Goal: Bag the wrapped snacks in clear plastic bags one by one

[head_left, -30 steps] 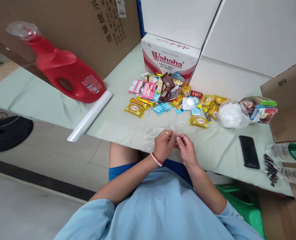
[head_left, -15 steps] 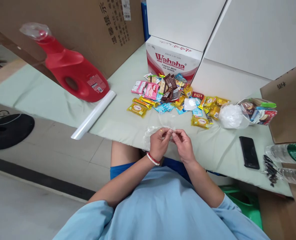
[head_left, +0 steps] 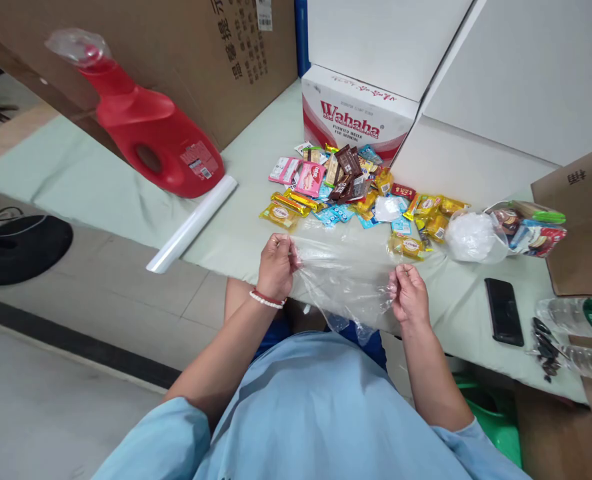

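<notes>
A clear plastic bag (head_left: 343, 273) is stretched wide between my two hands, above the table's front edge and my lap. My left hand (head_left: 277, 267) pinches its left side, fingers closed on the film. On the other side, my right hand (head_left: 409, 293) grips the bag with fingers curled in. Just beyond the bag lies a pile of small wrapped snacks (head_left: 346, 175) in pink, brown, blue and yellow. One yellow-wrapped snack (head_left: 407, 247) lies close to my right hand, partly behind the film.
A red jug (head_left: 159, 133) and a white roll (head_left: 192, 225) lie on the left. Behind the snacks stands a Wahaba-style carton (head_left: 359, 113). To the right are a bundled white plastic ball (head_left: 471, 237), snack packs (head_left: 533, 230), a black phone (head_left: 504, 312) and clear bottles (head_left: 561, 317).
My hands have moved apart from a pinch together at the middle. The plastic bag, crumpled near my left hand before, is now spread between them. The view has shifted slightly.
</notes>
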{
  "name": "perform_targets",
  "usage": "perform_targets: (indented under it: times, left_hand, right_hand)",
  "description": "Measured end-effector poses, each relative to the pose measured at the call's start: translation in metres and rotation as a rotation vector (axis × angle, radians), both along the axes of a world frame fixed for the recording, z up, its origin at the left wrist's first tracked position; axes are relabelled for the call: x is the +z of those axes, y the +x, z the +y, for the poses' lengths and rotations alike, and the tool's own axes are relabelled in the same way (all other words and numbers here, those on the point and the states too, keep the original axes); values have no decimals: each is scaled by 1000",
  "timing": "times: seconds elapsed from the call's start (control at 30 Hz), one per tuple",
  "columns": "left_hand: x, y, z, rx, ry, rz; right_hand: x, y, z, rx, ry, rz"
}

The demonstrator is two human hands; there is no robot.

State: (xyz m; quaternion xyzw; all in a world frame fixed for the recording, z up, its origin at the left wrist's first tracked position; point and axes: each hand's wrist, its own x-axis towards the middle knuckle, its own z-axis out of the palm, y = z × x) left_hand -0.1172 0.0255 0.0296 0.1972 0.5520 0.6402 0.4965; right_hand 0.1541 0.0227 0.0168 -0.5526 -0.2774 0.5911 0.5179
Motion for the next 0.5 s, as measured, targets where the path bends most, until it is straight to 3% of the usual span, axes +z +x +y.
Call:
perform_targets:
  times: [0.13,0.23,0.3,0.33,0.4,0.5]
  left_hand:
    - [-22,-24,24,-62,-107,263]
    - [-31,-24,28,160,-110,675]
    - [-28,-14,19,260,67,988]
    - [-26,-6,13,219,183,1126]
    - [-25,10,0,-63,393,1327]
    - [-37,20,-14,-511,447,1517]
  right_hand:
    - [-15,6,10,57,60,-221]
    - [-30,3,18,92,168,-434]
    - [-38,0,22,114,217,-517]
    - [-41,0,24,120,228,-540]
    - [-46,1,26,140,228,-577]
    - [-50,12,34,210,234,-681]
